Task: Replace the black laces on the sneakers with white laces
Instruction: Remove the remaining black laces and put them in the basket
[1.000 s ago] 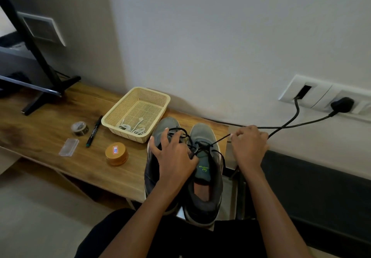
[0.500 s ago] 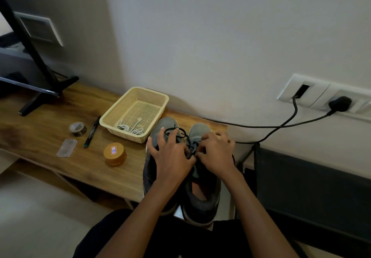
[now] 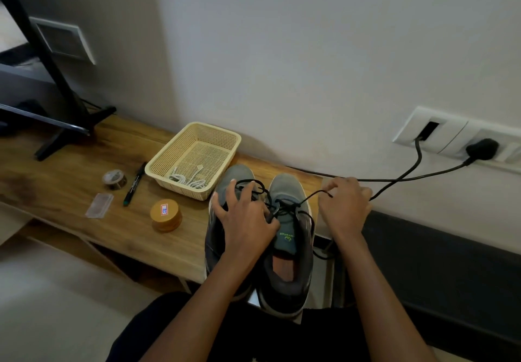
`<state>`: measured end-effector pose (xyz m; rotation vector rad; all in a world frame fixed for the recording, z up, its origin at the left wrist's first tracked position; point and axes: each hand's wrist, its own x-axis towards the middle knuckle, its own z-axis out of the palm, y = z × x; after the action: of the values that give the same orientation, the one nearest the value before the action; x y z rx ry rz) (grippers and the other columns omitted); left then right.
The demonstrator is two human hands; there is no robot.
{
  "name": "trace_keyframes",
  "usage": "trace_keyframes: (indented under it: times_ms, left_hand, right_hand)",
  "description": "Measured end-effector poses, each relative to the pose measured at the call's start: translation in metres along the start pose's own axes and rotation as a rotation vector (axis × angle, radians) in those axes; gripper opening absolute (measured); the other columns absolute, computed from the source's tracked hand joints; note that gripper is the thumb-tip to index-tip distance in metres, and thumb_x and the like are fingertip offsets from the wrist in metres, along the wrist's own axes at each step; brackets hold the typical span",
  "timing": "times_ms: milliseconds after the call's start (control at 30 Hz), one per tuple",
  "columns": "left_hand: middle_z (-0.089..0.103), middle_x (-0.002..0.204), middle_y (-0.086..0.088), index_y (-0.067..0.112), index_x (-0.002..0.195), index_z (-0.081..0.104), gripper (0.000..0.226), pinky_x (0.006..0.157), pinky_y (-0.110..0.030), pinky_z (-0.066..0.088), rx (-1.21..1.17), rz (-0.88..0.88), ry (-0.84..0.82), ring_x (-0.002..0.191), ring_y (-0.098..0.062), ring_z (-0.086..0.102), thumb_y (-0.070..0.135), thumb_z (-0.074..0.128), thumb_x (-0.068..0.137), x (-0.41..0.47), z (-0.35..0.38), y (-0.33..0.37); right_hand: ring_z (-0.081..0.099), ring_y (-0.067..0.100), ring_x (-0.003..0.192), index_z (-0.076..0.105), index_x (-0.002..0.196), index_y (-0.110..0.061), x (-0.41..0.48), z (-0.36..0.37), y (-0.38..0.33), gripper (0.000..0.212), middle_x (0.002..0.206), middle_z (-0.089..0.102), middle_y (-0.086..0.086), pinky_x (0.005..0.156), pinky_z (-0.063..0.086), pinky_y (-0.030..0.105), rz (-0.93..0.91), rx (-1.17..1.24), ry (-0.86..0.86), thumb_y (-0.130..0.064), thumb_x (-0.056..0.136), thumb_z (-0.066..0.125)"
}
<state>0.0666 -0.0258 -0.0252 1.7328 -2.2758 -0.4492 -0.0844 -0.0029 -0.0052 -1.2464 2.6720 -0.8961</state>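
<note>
Two sneakers (image 3: 290,237) on one bench (image 3: 70,181): left hand (image 3: 245,220) pressing flat, fingers spread, on the left one; right hand (image 3: 346,206) pinching one black lace (image 3: 310,195); white laces (image 3: 186,180) in one basket (image 3: 214,128).

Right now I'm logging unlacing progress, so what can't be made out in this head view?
1. Head view: eyelets of the left grey sneaker, covered by the left hand.
2. How many eyelets the black lace, pinched by the right hand, runs through: dark tangle, too small.
3. Count of white laces in the cream plastic basket: bunched, near wall overlaps them.
4. Label on the round orange tin: too small to read.
</note>
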Motion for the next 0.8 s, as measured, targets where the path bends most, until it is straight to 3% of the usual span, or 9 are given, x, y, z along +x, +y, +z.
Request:
trace_keyframes:
  times_ms: [100, 200, 267, 367, 500, 633, 733, 800]
  left_hand:
    - [0.021, 0.155, 0.006, 0.03, 0.094, 0.066, 0.022, 0.111, -0.055, -0.003, 0.003, -0.002, 0.004, 0.145, -0.024, -0.004, 0.047, 0.061, 0.082, -0.001, 0.001, -0.001]
    - [0.021, 0.155, 0.004, 0.029, 0.1, 0.064, 0.026, 0.111, -0.056, -0.002, 0.019, 0.008, 0.005, 0.145, -0.025, -0.003, 0.049, 0.06, 0.083, -0.001, 0.003, -0.002]
    - [0.021, 0.155, 0.005, 0.028, 0.1, 0.065, 0.026, 0.111, -0.056, -0.002, 0.022, 0.008, 0.0, 0.145, -0.025, -0.004, 0.049, 0.06, 0.084, 0.0, 0.002, -0.002]
    - [0.023, 0.154, 0.006, 0.026, 0.093, 0.066, 0.022, 0.111, -0.055, -0.003, 0.015, 0.008, 0.004, 0.145, -0.024, -0.003, 0.046, 0.06, 0.085, 0.0, 0.002, -0.001]
    - [0.025, 0.153, 0.007, 0.022, 0.086, 0.064, 0.019, 0.111, -0.054, -0.007, 0.032, 0.025, 0.033, 0.145, -0.023, -0.003, 0.04, 0.059, 0.085, -0.002, 0.0, 0.0]
    - [0.027, 0.151, 0.007, 0.023, 0.092, 0.064, 0.021, 0.11, -0.053, -0.008, 0.042, 0.033, 0.044, 0.144, -0.023, -0.001, 0.041, 0.057, 0.085, -0.003, 0.001, 0.0]
    - [0.03, 0.148, 0.006, 0.027, 0.104, 0.059, 0.024, 0.111, -0.054, -0.007, 0.026, 0.041, 0.055, 0.144, -0.024, 0.004, 0.042, 0.057, 0.085, -0.002, 0.003, 0.004]
    - [0.031, 0.149, 0.005, 0.028, 0.113, 0.056, 0.03, 0.111, -0.055, -0.007, 0.018, 0.08, 0.051, 0.144, -0.025, 0.005, 0.041, 0.057, 0.086, -0.001, 0.003, 0.01]
  right_hand:
    - [0.029, 0.025, 0.124, 0.062, 0.108, -0.025, -0.004, 0.002, -0.009, 0.033, 0.131, 0.044, -0.003, 0.1, 0.026, 0.039, -0.15, -0.096, -0.191, -0.015, 0.077, 0.063]
    - [0.024, 0.024, 0.129, 0.069, 0.095, -0.031, -0.015, 0.011, -0.019, 0.016, 0.135, 0.043, -0.008, 0.104, 0.02, 0.042, -0.326, -0.23, -0.34, -0.028, 0.079, 0.066]
    - [0.022, 0.025, 0.132, 0.07, 0.098, -0.031, -0.019, 0.019, -0.019, 0.016, 0.136, 0.044, -0.009, 0.106, 0.018, 0.044, -0.372, -0.307, -0.418, -0.034, 0.084, 0.063]
    - [0.025, 0.024, 0.131, 0.072, 0.097, -0.027, -0.02, 0.02, -0.018, 0.017, 0.131, 0.05, -0.011, 0.106, 0.018, 0.043, -0.379, -0.297, -0.409, -0.032, 0.087, 0.059]
    - [0.037, 0.022, 0.116, 0.071, 0.084, -0.018, -0.014, 0.009, -0.018, 0.016, 0.105, 0.058, -0.005, 0.094, 0.025, 0.036, -0.251, -0.204, -0.26, -0.016, 0.08, 0.056]
    - [0.04, 0.026, 0.104, 0.055, 0.061, -0.016, -0.001, -0.003, -0.007, 0.019, 0.08, 0.059, 0.002, 0.084, 0.031, 0.035, -0.002, 0.078, -0.156, -0.012, 0.08, 0.054]
    - [0.04, 0.029, 0.108, 0.06, 0.07, -0.018, 0.004, -0.006, 0.003, 0.013, 0.09, 0.06, 0.003, 0.089, 0.035, 0.039, 0.096, 0.071, -0.16, -0.015, 0.083, 0.055]
    - [0.037, 0.031, 0.114, 0.065, 0.097, -0.018, 0.005, -0.008, 0.008, 0.016, 0.114, 0.055, 0.005, 0.093, 0.035, 0.04, 0.117, -0.014, -0.18, -0.018, 0.083, 0.057]
